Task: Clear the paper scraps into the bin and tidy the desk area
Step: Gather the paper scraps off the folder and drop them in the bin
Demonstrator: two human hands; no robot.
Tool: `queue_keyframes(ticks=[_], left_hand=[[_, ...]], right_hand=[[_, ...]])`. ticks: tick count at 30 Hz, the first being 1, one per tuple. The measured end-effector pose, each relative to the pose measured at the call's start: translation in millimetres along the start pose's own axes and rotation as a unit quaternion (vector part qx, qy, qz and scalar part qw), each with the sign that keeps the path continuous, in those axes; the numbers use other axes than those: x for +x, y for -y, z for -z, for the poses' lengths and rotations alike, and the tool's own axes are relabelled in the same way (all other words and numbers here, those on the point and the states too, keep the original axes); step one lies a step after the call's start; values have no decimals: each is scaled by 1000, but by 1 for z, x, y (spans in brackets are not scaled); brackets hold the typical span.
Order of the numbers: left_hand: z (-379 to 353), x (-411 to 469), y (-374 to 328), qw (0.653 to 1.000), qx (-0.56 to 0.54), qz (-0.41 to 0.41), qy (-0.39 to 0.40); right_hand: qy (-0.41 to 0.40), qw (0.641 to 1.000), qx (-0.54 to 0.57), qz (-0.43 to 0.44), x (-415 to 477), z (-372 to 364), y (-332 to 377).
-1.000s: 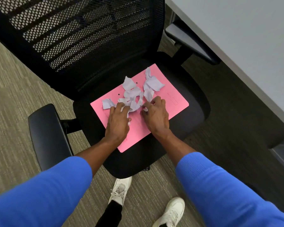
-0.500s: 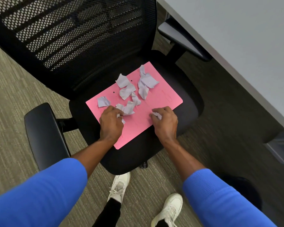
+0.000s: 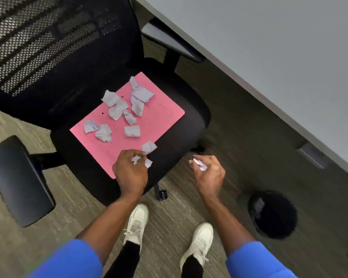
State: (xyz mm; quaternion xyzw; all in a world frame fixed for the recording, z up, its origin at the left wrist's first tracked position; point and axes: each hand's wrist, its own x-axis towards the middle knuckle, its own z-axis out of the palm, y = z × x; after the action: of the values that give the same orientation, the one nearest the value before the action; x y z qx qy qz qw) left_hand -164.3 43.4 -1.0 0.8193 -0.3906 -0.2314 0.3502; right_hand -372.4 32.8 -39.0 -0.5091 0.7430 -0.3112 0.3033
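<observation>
Several crumpled pale paper scraps lie scattered on a pink folder that rests on the black seat of an office chair. My left hand is at the folder's near corner, closed around a few scraps. My right hand is off the seat, over the carpet, pinching one white scrap. A round black bin stands on the floor to the lower right of my right hand, with a scrap visible inside.
The chair's mesh back fills the upper left, and its armrests stick out left and at the top. A grey desk runs diagonally across the upper right. My white shoes stand on the carpet below.
Both hands pulled back from the scrap pile toward me, each holding paper. The right hand moved off the seat to the right, and the view shifted so the bin appears.
</observation>
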Motion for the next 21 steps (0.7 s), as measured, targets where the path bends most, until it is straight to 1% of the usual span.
queue_keyframes(ticks=[4,9,15,19,21], left_hand=[[-34,-47,-10,999,-18,1,41],[-82,-96,-32,991,-15,-39,124],[-154,-150,-55,969,44,-94,222],[-209,-187,-61,951,76,-111,278],[-234,-206,-64,941,90,-123,304]], right_hand=[[-20,1000,-4,-15,-10,32,-34],[-49,997,-7,-51,-19,71,-77],[-88,990,-2,-114,-29,123,-150],[-85,982,11,-166,-35,157,-212],[-97,978,3,-186,-38,175,-242]])
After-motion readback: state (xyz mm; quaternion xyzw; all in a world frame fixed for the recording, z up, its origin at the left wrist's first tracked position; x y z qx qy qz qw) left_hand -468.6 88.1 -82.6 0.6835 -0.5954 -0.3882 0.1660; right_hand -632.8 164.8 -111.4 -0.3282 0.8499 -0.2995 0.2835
